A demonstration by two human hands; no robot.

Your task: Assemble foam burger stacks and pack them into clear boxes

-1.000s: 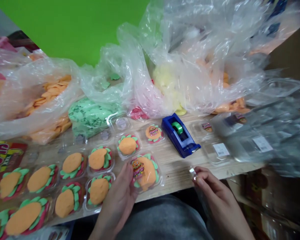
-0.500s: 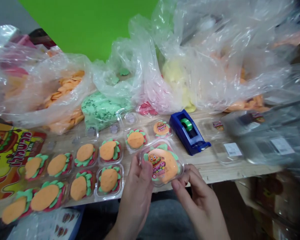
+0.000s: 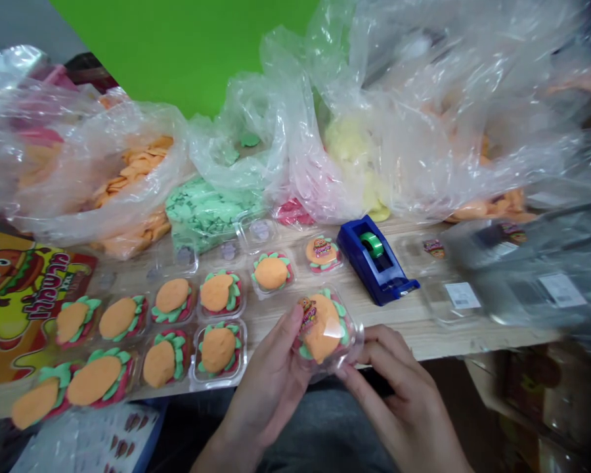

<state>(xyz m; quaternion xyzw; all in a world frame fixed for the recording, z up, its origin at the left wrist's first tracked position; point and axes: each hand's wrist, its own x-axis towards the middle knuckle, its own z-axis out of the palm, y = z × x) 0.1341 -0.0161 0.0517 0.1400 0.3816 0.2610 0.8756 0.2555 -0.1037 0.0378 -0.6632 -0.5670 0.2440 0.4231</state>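
Both my hands hold one clear plastic clamshell with a burger-shaped candy [image 3: 324,328] inside, just off the table's front edge. My left hand [image 3: 268,387] grips its left side with the thumb on the lid near a small burger sticker. My right hand [image 3: 398,387] pinches its lower right edge with curled fingers. To the left, several more clamshells with orange, green and red candy burgers [image 3: 217,348] lie in rows on the wooden table [image 3: 423,332]. A blue tape dispenser [image 3: 377,261] with a green roll stands just behind my hands.
Big clear plastic bags of orange [image 3: 128,177], green [image 3: 207,203] and yellow [image 3: 349,151] candy pieces fill the back of the table. Empty clear clamshells [image 3: 463,295] lie at the right. A yellow burger-print box [image 3: 24,289] sits at the left. Sticker sheets [image 3: 118,440] lie below the table edge.
My left hand lifted the clamshell off the table toward me. My right hand, first apart with a small clear bit in its fingers, came in and took the clamshell's right edge.
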